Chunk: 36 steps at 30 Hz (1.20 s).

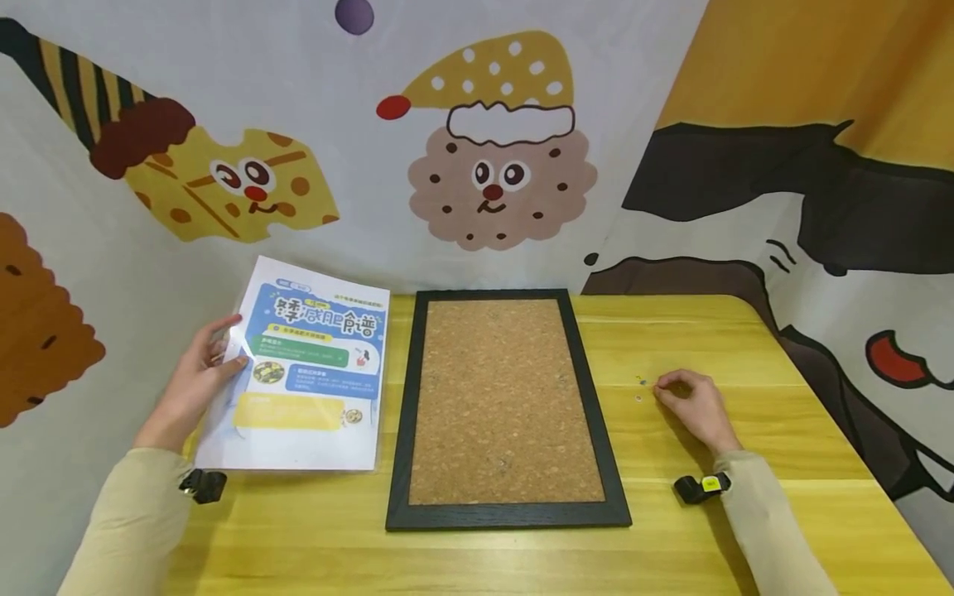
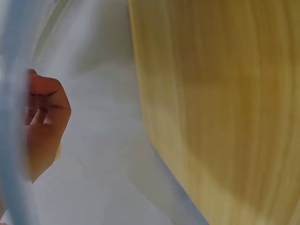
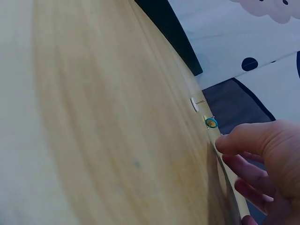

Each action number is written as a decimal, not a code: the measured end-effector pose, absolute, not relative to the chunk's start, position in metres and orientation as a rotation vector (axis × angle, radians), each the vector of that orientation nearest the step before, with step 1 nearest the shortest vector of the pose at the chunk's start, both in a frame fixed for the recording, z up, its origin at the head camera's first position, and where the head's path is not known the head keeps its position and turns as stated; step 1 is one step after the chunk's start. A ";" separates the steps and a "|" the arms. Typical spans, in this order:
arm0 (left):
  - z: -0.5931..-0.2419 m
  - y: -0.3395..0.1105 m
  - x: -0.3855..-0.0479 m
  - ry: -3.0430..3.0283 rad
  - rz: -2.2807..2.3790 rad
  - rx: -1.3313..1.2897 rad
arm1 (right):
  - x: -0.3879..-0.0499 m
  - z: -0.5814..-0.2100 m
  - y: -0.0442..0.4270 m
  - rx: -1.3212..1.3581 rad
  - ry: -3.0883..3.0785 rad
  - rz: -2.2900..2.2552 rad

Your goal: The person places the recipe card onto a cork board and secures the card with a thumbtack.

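One glossy printed sheet [image 1: 313, 368] is hanging slantwise from my left hand [image 1: 195, 381], extending rightward from the fingers. My thumb is pressing its front by the left margin while the other fingers are going behind, so this grip is narrow and holding. Whether the lower edge is touching the bench [image 1: 827, 513], I cannot tell. It is looking light, thin and slick, stiff enough to stand out from one side yet likely to bow; I am judging the plain margins the best place to take hold.

Two tiny pins are lying just left of my right hand's [image 1: 693, 407] fingertips: a white pin [image 3: 195, 104] on its side, and a teal-rimmed pin [image 3: 211, 123] closer in. They are probably light and sharp, wanting a pinch by the head. My right thumb and forefinger are standing nearly together; whether they are gripping anything, I cannot tell.

Between both sets of fingers, touching neither, a black-framed cork board [image 1: 507, 397] is lying on the bench. Farther out, beyond all my fingers, a cartoon-printed backdrop [image 1: 365, 207] is rising.
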State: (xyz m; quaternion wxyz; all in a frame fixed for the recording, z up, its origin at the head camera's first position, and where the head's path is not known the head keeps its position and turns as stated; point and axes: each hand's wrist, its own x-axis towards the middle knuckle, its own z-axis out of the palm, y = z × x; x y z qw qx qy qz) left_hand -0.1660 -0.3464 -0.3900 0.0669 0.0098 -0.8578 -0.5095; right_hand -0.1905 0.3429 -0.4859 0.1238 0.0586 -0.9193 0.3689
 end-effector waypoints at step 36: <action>-0.344 -0.306 -0.176 -2.512 -1.565 -0.164 | -0.192 -0.455 0.332 0.262 -2.670 1.326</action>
